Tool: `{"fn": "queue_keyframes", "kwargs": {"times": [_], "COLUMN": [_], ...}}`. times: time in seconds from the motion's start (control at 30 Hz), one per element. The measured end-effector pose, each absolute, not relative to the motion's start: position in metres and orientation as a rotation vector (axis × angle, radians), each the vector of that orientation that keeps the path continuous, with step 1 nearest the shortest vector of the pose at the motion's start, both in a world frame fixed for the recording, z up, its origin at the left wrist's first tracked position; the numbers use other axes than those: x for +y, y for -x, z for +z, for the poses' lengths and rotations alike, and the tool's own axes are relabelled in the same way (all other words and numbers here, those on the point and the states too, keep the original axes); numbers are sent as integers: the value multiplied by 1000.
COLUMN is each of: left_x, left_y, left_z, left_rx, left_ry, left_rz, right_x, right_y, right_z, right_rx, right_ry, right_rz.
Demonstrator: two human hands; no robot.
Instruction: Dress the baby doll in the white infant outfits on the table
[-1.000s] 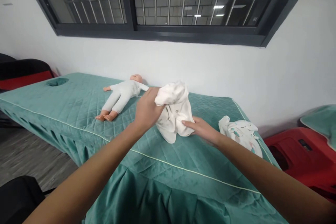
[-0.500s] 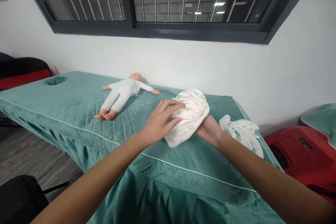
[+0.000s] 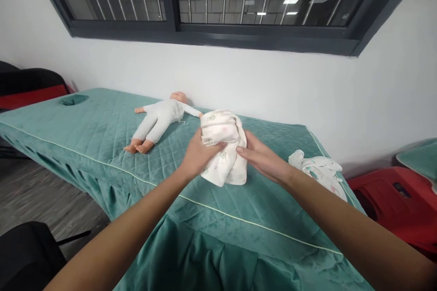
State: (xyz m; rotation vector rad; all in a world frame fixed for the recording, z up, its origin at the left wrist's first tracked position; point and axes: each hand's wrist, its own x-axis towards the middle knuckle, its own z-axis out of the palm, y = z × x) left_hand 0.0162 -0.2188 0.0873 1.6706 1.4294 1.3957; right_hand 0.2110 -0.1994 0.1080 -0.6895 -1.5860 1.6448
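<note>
A bunched white baby garment (image 3: 223, 150) with small prints is held up over the teal quilted table (image 3: 102, 141). My left hand (image 3: 198, 154) grips its left side, thumb on the cloth. My right hand (image 3: 261, 159) presses on its right side with the fingers closed onto the fabric. A baby doll (image 3: 159, 120) in a white suit lies on its back farther left, near the wall. A second printed garment (image 3: 317, 173) lies crumpled on the table to the right of my right hand.
The table has a face hole (image 3: 73, 99) at its far left end. A red and black seat (image 3: 399, 200) stands at the right, another (image 3: 30, 88) behind the table at the left. A dark object (image 3: 27, 259) sits at the bottom left.
The garment was shifted right and low onto the table, then brought back up toward the centre. My right hand moved from beneath it to its right side; my left hand grips it again.
</note>
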Motion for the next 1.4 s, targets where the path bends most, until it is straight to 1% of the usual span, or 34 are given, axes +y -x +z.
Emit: {"fn": "queue_keyframes", "kwargs": {"times": [0.1,0.17,0.27,0.37,0.5,0.67,0.83,1.0,1.07,1.17,1.3,1.4], "left_x": [-219,-220,-226,-230,-233,-232,-233,-232,-233,-234,-235,-234], "left_y": [-18,-20,-22,-21,-17,-12,-12,-18,-18,-13,2,30], "left_z": [88,89,86,79,66,57,50,37,33,28,26,24], "left_rx": [1322,1185,994,966,1150,1306,1303,1102,1117,1269,1371,1405], "left_ry": [-1314,-1154,-968,-854,-883,-1133,-1317,-1153,-1130,-1175,-1160,-1112], "left_rz": [1544,1579,1571,1551,1516,1531,1449,1445,1473,1496,1529,1635], "right_x": [-203,-206,-209,-207,-199,-190,-188,-191,-194,-196,-192,-189], "right_y": [-203,-198,-192,-192,-196,-190,-174,-160,-158,-154,-150,-158], "right_z": [97,85,64,42,22,15,23,32,31,26,17,9], "right_rx": [-1579,-1538,-1442,-1384,-1298,-1170,-1042,-999,-1068,-1322,-1656,-1818], "right_ry": [716,719,738,851,997,998,867,763,777,852,876,961], "right_rz": [1731,1804,1935,2069,2103,2032,1965,2062,2065,1964,1588,1412]}}
